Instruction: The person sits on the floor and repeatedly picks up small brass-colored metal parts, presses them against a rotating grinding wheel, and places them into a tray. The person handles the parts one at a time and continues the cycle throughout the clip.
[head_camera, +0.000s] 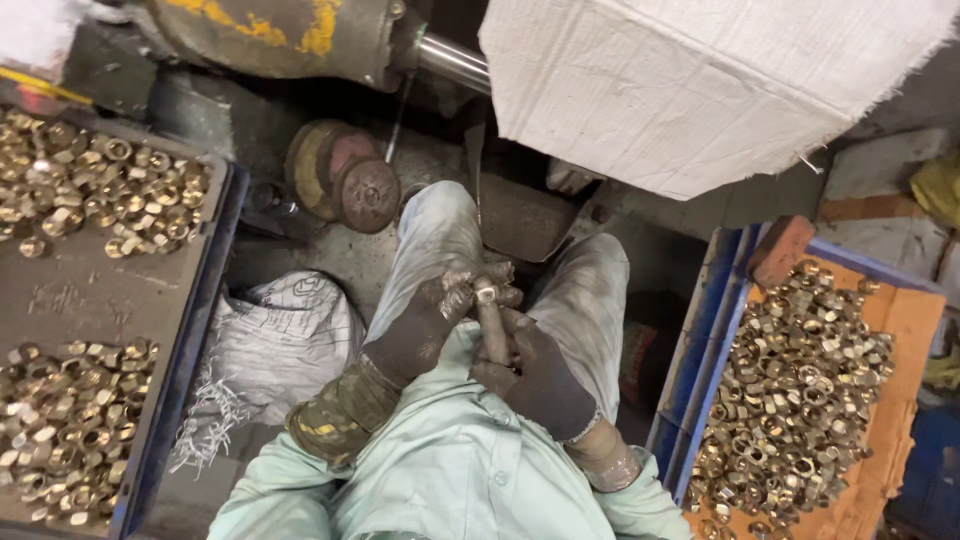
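Nut (486, 293), apparently, between both hands.

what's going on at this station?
A seated person works over their lap. The right hand grips a short wooden stick upright, with a brass nut sitting on its tip. The left hand pinches at that nut from the side. Both hands are dark with grime. A blue tray on the person's left holds two heaps of brass nuts, and another blue crate on the right holds a further pile.
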